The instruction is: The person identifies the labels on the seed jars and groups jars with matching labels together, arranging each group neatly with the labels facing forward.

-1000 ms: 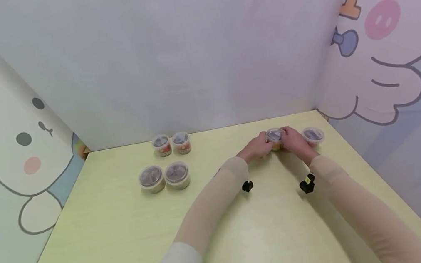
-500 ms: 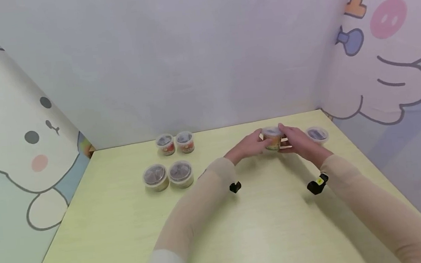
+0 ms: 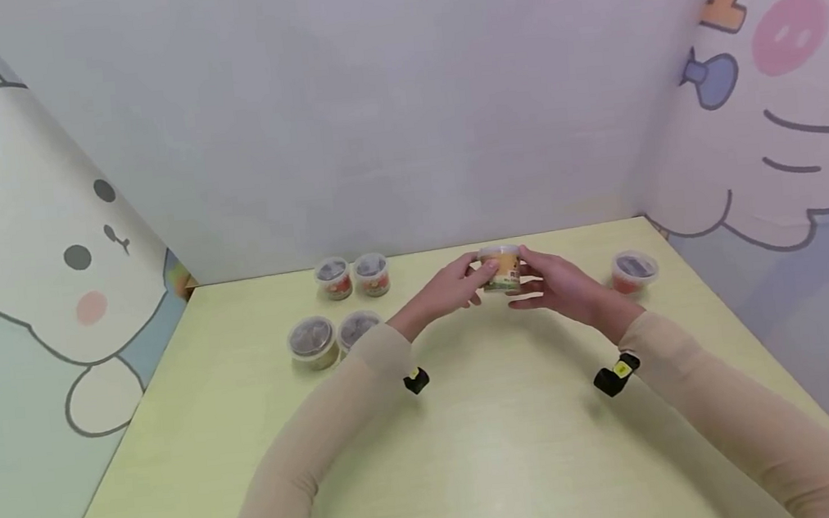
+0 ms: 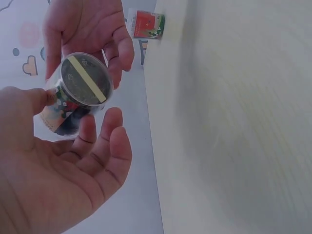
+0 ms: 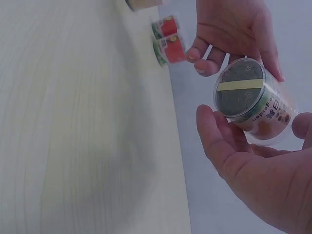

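Pale tabletop (image 3: 476, 451): the cup (image 3: 500, 269), resting there a second ago, is now lifted clear. It is gripped between left hand (image 3: 454, 287) and right hand (image 3: 560, 283), fingers curled round its sides.

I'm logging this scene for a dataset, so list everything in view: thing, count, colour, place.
held cup: 1, clear with orange label, lifted between both hands
far cups: 2, clear, red labels, back left of table
near cups: 2, clear, dark lids, front of those
lone cup: 1, red label, back right
table: 1, pale yellow-green
left hand: holds the held cup
right hand: holds the same cup
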Demonstrator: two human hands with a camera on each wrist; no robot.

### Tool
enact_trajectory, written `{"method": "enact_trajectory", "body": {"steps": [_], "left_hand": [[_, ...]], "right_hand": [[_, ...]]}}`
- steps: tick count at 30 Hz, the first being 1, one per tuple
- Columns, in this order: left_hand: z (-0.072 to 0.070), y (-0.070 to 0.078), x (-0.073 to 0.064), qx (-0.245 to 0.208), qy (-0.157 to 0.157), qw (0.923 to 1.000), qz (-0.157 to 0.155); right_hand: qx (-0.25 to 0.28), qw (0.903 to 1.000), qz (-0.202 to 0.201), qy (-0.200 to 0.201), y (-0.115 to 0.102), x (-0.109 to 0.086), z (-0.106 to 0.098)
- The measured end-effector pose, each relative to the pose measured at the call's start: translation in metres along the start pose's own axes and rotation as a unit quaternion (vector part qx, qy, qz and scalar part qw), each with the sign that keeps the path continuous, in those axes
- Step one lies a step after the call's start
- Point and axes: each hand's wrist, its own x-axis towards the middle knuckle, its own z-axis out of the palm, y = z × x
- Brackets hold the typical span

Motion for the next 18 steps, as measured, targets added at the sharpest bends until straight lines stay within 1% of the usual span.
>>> {"method": "enact_trajectory", "body": {"steps": [5,9,13,18], "left_hand": [[-0.012,-0.005,-0.023,-0.003,0.008,0.9999,0.008],[-0.017,-0.013,-0.035,-0.006,0.022,0.9997,0.005],[-0.020,-0.019,-0.045,-0.007,0.032,0.9995,-0.002],[-0.026,-0.025,-0.056,-0.009,0.039,0.9989,-0.022]], "right_hand": [[0.021,0.9996,-0.006,-0.016,0.000,0.006,0.014],[0.040,0.9982,-0.005,-0.045,0.003,0.012,0.024],[0.030,0.9973,-0.006,-0.067,0.007,0.019,0.034],[0.017,0.9968,-0.001,-0.079,0.010,0.029,0.044]]}}
